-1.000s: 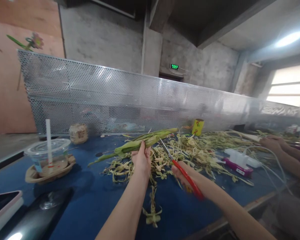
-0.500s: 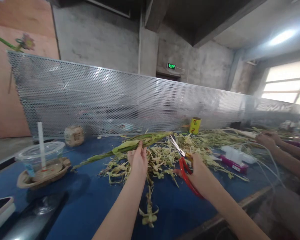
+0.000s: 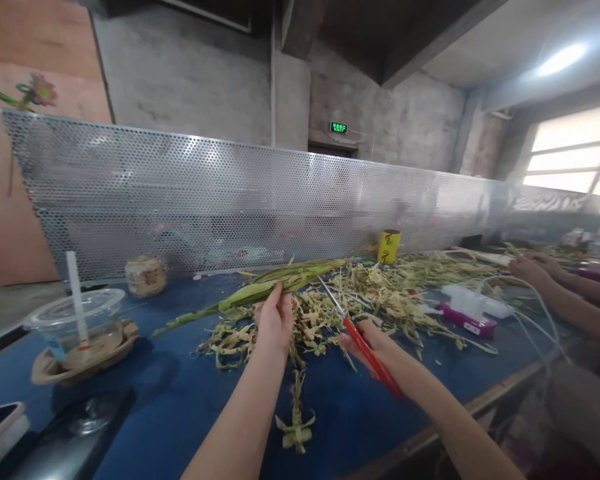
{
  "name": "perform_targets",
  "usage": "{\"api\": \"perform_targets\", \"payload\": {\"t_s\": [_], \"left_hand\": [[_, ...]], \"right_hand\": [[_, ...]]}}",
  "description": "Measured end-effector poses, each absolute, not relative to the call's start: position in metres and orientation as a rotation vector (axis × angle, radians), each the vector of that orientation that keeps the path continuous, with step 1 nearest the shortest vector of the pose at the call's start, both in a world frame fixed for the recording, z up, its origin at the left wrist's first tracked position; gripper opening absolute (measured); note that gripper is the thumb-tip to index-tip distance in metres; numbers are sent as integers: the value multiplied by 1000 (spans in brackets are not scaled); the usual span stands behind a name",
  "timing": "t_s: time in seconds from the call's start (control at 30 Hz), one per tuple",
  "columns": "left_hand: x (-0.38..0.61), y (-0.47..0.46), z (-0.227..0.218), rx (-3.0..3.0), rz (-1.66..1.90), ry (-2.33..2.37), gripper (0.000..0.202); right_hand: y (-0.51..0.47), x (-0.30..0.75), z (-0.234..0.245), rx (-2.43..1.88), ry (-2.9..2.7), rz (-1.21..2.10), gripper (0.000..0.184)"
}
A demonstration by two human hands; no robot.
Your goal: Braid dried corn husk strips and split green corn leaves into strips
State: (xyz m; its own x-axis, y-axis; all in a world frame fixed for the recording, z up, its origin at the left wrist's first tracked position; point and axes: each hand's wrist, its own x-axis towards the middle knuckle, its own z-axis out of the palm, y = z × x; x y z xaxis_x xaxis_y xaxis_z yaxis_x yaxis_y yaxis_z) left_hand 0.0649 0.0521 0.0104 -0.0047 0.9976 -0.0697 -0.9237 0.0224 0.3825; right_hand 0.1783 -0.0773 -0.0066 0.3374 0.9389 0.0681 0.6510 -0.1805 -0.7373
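Note:
My left hand (image 3: 275, 318) is closed around a bundle of long green leaf strips (image 3: 250, 292), thumb on top, held above the table. The bundle slants from lower left to upper right. In my right hand (image 3: 377, 347) is a pair of red-handled scissors (image 3: 363, 340). Their blades look closed and point up and left, the tip close to the underside of the bundle. Beneath both hands lies a heap of pale, dry leaf pieces (image 3: 317, 320). A knotted leaf figure (image 3: 296, 427) lies in front of the heap.
A plastic cup with a straw (image 3: 83, 327) stands in a cardboard holder (image 3: 105, 357) at left, near a dark phone-like slab (image 3: 80, 433). A yellow can (image 3: 389, 247) stands by the perforated metal screen (image 3: 220, 193). Right: a purple power strip (image 3: 467, 320), cables, another person's hands (image 3: 535, 270).
The scissors have closed, and their tip has moved left and slightly down under the bundle. My left hand keeps its hold on the leaf strips. The view has shifted slightly.

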Motion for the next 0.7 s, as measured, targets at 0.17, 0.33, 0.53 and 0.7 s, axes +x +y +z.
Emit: {"api": "perform_targets", "payload": {"t_s": [0.17,0.33,0.53,0.7], "left_hand": [[64,53,13,224,1516,412,21],[64,54,12,208,1517,417,21],[66,54,12,266,1482,373,22],[71,50,11,333,1423,371,22]], "right_hand": [[-78,178,-3,-1882,-1256,627,41],[-78,184,-11,-1717,-1146,809,42],[-71,188,-11,-1613,-1007,848,41],[-65,183,-4,-1516,-892,768,39]]}}
